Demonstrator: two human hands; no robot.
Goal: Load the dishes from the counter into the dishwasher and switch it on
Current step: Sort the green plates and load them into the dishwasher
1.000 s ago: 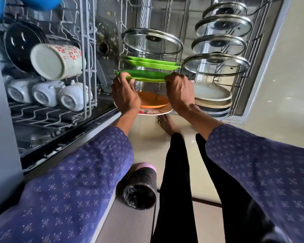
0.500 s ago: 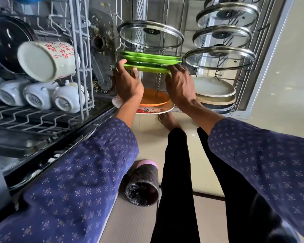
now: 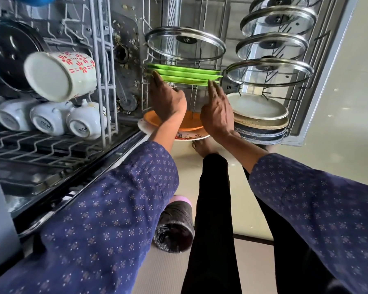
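Left hand [image 3: 168, 100] and right hand [image 3: 218, 112] open, fingers straight, fingertips touching nearest flat green plastic plate [image 3: 187, 81]; gripping nothing.

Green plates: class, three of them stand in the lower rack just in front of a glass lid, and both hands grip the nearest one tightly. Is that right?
Not quite. The head view shows three green plates in the lower rack before a glass lid, but the left hand and right hand are open, straight fingertips only at the nearest plate's edges, not gripping it.
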